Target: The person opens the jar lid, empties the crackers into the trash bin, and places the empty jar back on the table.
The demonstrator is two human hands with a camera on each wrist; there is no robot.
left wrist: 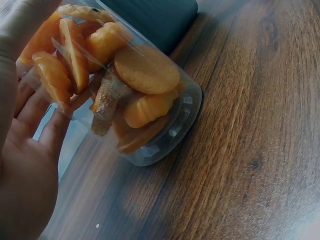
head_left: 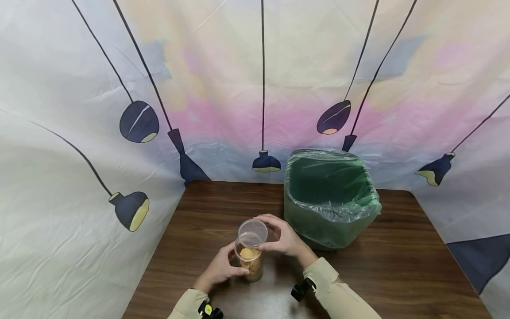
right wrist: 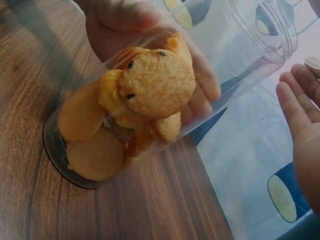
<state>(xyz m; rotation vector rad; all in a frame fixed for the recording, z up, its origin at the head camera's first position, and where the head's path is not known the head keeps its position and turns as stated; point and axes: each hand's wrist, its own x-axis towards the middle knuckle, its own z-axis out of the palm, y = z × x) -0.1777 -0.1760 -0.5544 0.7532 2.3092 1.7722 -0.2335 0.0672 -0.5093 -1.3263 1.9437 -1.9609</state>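
A clear plastic jar (head_left: 256, 271) stands on the wooden table, partly filled with orange-brown cookies (left wrist: 145, 70). My left hand (head_left: 221, 267) grips the jar from its left side, thumb at the front and fingers behind the wall. In the right wrist view the left hand (right wrist: 150, 37) shows through the clear plastic. The jar's mouth (right wrist: 287, 30) is uncovered. My right hand (head_left: 284, 239) pinches a clear round lid (head_left: 253, 231) by its edge, tilted up just over the far side of the mouth. Only the white edge of the lid (right wrist: 313, 62) shows in the right wrist view.
A green bin (head_left: 332, 228) with a clear plastic liner (head_left: 346, 212) stands behind and to the right of the jar. The brown table (head_left: 398, 266) ends at a draped cloth (head_left: 227, 110) printed with hanging lamps. Both wrists wear small black cameras (head_left: 303, 289).
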